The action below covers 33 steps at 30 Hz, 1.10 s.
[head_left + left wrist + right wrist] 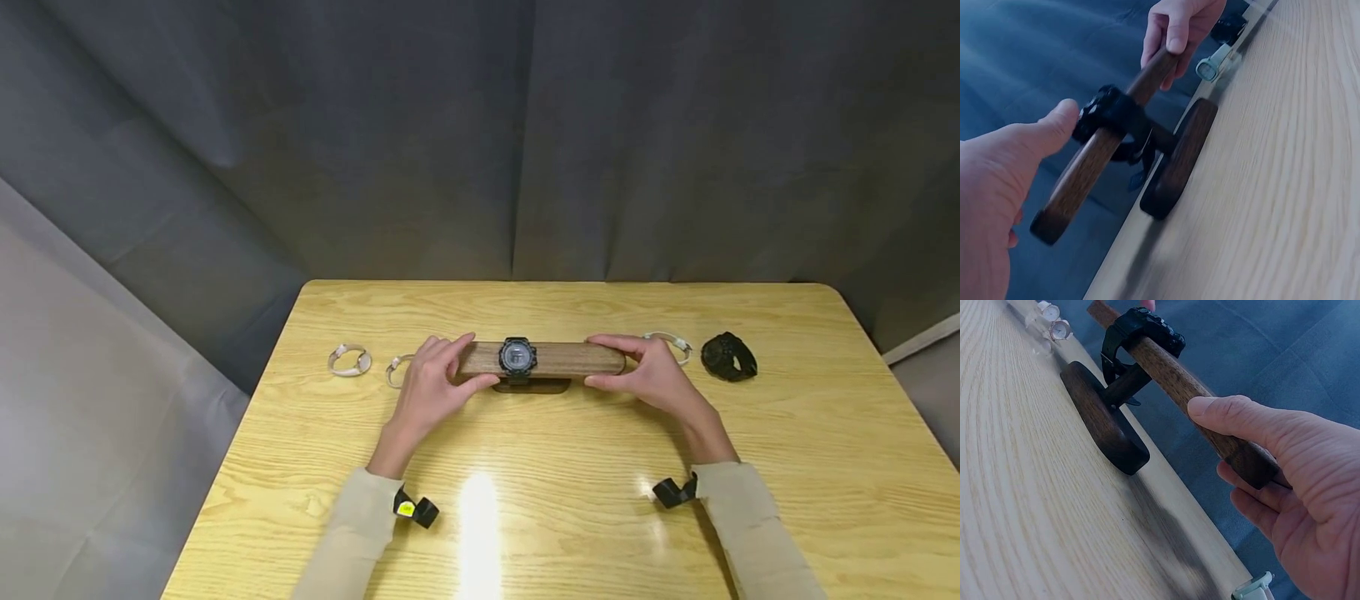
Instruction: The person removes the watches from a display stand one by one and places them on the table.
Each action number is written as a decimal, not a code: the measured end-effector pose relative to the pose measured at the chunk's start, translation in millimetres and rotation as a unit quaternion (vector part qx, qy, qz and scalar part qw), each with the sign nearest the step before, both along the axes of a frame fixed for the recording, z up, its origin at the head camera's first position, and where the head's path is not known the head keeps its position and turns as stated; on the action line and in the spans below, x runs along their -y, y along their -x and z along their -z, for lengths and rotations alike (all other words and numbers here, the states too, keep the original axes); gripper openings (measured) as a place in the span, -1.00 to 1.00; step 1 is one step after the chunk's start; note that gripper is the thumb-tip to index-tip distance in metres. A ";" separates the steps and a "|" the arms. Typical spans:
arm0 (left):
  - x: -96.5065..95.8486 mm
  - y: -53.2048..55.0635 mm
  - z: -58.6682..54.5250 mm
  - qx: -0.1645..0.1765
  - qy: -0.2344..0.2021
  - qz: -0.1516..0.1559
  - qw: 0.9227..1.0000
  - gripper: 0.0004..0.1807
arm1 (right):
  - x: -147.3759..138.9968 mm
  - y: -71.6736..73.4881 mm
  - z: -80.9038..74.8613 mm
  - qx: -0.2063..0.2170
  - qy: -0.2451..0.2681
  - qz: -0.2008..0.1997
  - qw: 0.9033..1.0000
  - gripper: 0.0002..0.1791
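Observation:
A dark wooden T-bar watch stand (577,358) stands on its oval base, its crossbar running left to right. One black digital watch (517,356) is strapped round the bar, left of the middle, with its face upward. My right hand (648,371) grips the bar's right end, the thumb (1210,409) along one side and fingers under it. My left hand (435,379) is at the left end, thumb and forefinger spread either side of the bar. In the left wrist view its thumb (1057,128) comes close to the watch; contact is unclear, and most fingers are hidden.
Two pale-strapped watches, one at far left (350,360) and another (397,371) partly behind my left hand, lie on the wooden table (555,483). Beyond my right hand are a pale green watch (1208,69) and a black watch (727,357). A dark curtain hangs behind.

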State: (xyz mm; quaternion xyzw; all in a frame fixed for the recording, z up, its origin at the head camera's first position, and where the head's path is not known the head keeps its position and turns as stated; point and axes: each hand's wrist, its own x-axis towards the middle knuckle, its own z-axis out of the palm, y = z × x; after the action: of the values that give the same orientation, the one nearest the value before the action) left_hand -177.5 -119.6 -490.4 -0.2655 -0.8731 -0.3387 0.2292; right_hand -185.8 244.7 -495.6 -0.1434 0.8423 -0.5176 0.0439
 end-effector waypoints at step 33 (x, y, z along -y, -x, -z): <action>-45.9 -3.6 5.2 -0.026 0.099 -0.074 0.992 -0.21 | 0.4 0.7 2.8 -0.012 0.004 -0.004 1.000 -0.33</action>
State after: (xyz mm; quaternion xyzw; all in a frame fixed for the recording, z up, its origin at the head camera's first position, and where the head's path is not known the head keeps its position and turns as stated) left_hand -173.9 -73.7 -495.6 -0.2300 -0.9133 -0.2255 0.2491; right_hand -186.5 244.3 -498.4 -0.1533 0.8403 -0.5188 0.0360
